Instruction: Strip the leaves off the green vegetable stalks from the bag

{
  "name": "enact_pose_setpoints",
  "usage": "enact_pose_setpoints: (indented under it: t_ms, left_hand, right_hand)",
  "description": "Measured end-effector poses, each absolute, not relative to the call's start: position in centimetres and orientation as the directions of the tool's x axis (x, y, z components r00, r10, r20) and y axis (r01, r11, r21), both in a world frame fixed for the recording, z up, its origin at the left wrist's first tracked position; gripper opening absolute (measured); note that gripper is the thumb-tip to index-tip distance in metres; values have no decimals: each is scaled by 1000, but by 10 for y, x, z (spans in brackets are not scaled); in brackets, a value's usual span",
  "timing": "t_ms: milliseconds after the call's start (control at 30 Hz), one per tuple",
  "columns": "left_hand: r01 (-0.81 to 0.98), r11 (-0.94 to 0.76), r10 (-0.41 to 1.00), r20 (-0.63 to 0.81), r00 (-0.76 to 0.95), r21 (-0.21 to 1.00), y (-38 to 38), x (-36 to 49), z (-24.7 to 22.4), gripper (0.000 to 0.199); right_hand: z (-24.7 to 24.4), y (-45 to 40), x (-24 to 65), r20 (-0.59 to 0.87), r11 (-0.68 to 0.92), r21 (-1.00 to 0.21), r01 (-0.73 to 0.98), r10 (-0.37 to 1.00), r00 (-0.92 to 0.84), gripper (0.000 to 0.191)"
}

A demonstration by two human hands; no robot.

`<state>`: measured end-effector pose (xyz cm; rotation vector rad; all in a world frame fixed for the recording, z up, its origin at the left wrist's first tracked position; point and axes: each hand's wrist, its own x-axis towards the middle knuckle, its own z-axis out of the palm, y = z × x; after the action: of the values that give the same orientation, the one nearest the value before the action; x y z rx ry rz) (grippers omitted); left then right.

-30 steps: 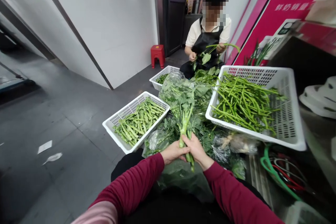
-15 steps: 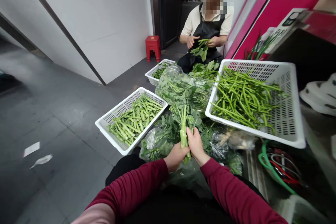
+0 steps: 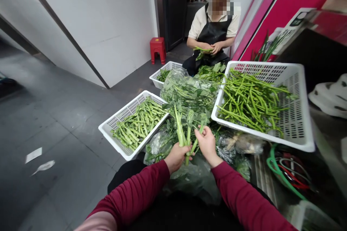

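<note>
Thick green stems (image 3: pixel 180 130) with leafy tops stand upright in my left hand (image 3: pixel 176 157), whose fingers wrap round their lower ends. My right hand (image 3: pixel 207 144) is closed on one thinner stem of the same bunch, which leans to the right. Below and beyond both hands lies a heap of leafy greens (image 3: pixel 189 92), partly in clear plastic bags. To the left, a white basket (image 3: pixel 108 134) holds cut, peeled-looking stems (image 3: pixel 135 126).
A larger white basket (image 3: pixel 300 104) of long green stems stands at the right. A person (image 3: pixel 214 30) in a dark apron handles greens across the heap. Behind the small basket (image 3: pixel 155 78) is a red stool (image 3: pixel 157 48). A green-rimmed container (image 3: pixel 282 180) sits at lower right.
The stems in my left hand have tilted left and spread apart. My right hand has moved slightly right with one stem. The other person's hands have come together lower down.
</note>
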<state>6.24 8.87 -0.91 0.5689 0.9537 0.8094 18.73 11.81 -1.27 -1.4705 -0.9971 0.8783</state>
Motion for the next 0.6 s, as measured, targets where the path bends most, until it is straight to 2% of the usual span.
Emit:
enact_pose_setpoints:
  t_ms: [67,133,233,467,533,600]
  left_hand:
    - [-336,609,784,-480,394,719,86,63,-7,36]
    - [-326,603,783,-462,416,728,86,63,-5,37]
    - [-316,555,824,-457,335,769,90,62,-6,36]
    - [-319,516,856,-470,214,795,97,59,-13,35]
    - [-300,524,852,-480,211,797,97,59,-13,35]
    - [-280,525,851,-485,202,804,97,59,-14,36]
  right_hand:
    - [-10,120,188,26,27,-1000,4,915,402,34]
    - [-9,119,188,0,21,-998,-51,919,394,33]
    - [-9,117,185,-74,-38,-994,-104,924,375,29]
    - [-4,120,189,-135,19,-930,-366,912,389,28]
    - [-4,123,192,-139,29,-926,-376,901,412,29]
    - [-5,125,194,-119,28,-954,-299,879,462,29]
